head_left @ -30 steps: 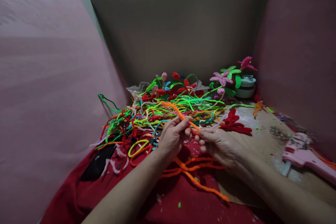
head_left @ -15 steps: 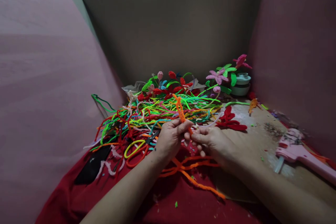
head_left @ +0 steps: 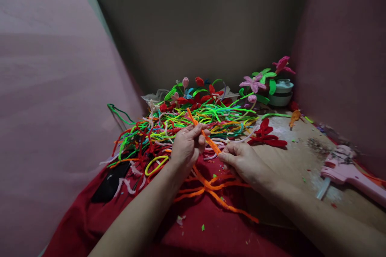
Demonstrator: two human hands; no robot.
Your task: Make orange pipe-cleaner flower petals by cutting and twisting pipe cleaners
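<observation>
Between my two hands runs an orange pipe cleaner (head_left: 213,145), slanting from upper left to lower right, apparently doubled along part of its length. My left hand (head_left: 187,144) pinches it near the middle, with its tip poking out above the fingers. The lower right end is in the closed fingers of my right hand (head_left: 241,160). Below the hands, several crossed orange pipe cleaners (head_left: 208,186) lie on the red cloth (head_left: 217,229). Behind spreads a tangled heap of pipe cleaners (head_left: 217,112) in green, yellow, red and white.
A pink glue gun (head_left: 343,168) lies on the board (head_left: 289,184) at right. A red pipe-cleaner piece (head_left: 265,134) rests nearer my right hand. Yellow scissor handles (head_left: 155,165) and a black phone-like slab (head_left: 110,182) are left. Pipe-cleaner flowers (head_left: 253,83) stand behind by a pale container (head_left: 282,93).
My hands have moved apart along the orange pipe cleaner, baring a straight stretch between them. The left hand has shifted slightly left and up. The view has shifted a little.
</observation>
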